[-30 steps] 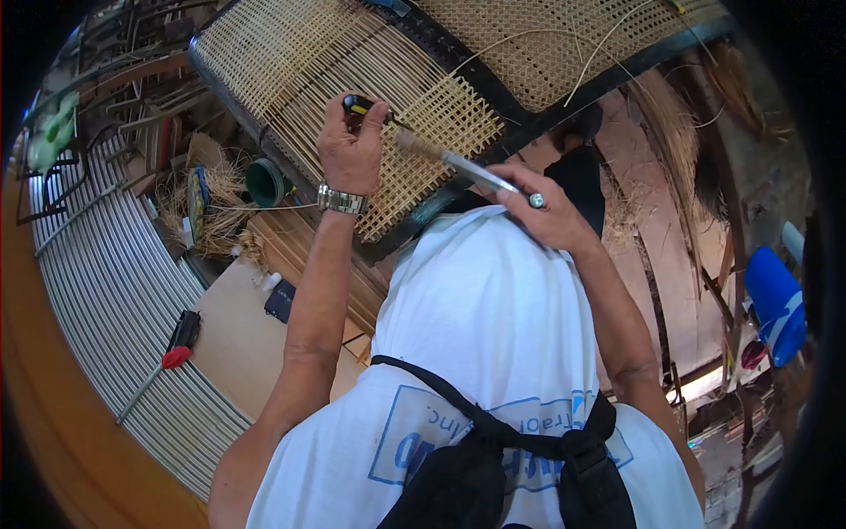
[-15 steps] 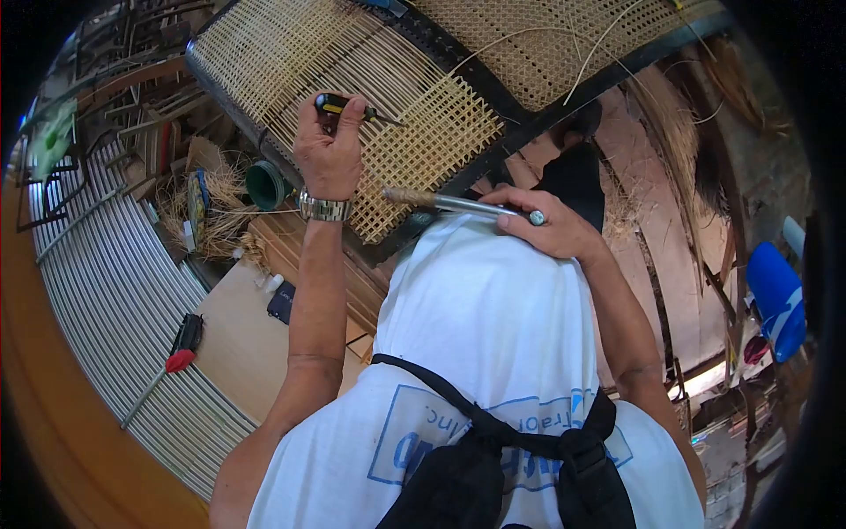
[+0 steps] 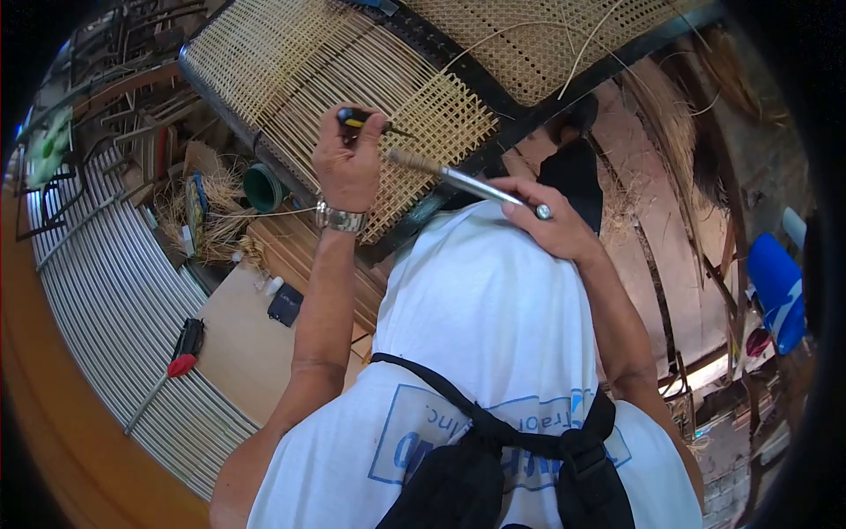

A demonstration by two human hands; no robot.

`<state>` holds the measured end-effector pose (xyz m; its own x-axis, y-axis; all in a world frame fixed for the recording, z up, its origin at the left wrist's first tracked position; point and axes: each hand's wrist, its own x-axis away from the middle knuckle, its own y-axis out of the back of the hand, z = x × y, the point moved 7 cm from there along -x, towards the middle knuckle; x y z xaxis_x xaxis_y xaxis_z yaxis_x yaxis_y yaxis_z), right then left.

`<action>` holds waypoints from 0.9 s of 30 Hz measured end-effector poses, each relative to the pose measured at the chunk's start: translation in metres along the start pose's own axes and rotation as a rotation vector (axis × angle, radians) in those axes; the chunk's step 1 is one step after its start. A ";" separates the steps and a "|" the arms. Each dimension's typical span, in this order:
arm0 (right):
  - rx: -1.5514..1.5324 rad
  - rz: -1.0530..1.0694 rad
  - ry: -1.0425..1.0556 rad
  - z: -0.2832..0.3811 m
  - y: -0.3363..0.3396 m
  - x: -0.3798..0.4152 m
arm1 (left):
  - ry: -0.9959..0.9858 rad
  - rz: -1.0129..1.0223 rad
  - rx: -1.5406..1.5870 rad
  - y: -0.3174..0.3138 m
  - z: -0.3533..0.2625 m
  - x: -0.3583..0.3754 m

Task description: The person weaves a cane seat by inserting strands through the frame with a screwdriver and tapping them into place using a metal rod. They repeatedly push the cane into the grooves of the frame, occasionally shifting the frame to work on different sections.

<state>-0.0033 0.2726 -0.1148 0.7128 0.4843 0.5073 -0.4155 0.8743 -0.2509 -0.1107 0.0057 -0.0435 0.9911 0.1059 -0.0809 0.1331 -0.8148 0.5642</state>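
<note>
My left hand [image 3: 349,167], with a metal-band watch at its wrist, is closed around a black-and-yellow-handled screwdriver [image 3: 354,122]. Its thin dark shaft points right, over the woven cane panel [image 3: 445,110]. In my right hand [image 3: 553,220] is a silver metal rod [image 3: 480,186] with a rough brown end. That brown end reaches up and left over the cane, close to the left hand. The panel is stretched on a black frame [image 3: 414,216]; part of it has tight weave, part only parallel strands. My left hand and the brown end hide some of the weave.
Loose cane strands [image 3: 592,44] trail over a second woven panel [image 3: 529,66]. At left are a green container [image 3: 264,187], cane scraps, a ribbed metal surface [image 3: 115,264] and a red-and-black tool [image 3: 183,353]. A blue object [image 3: 775,286] stands far right.
My left hand has moved right and slightly down with the screwdriver, nearer the rod. The rod's brown end has tilted upward. My right hand has shifted only a little.
</note>
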 end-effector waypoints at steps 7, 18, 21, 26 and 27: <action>0.033 0.184 0.116 0.005 -0.019 0.005 | 0.063 -0.086 0.032 0.021 0.012 0.005; 0.023 0.082 0.126 0.016 -0.012 -0.008 | 0.028 -0.129 0.069 0.025 0.007 -0.001; 0.034 0.158 0.182 0.018 -0.022 -0.009 | 0.029 -0.166 0.027 0.035 0.009 -0.007; 0.020 0.110 0.112 0.011 -0.016 -0.016 | 0.001 -0.161 0.017 0.031 0.018 -0.018; 0.016 0.076 0.080 0.008 -0.013 -0.017 | -0.018 -0.164 0.010 0.029 0.014 -0.022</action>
<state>-0.0145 0.2531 -0.1130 0.7212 0.5510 0.4199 -0.4788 0.8345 -0.2727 -0.1290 -0.0280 -0.0370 0.9558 0.2276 -0.1862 0.2929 -0.7931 0.5340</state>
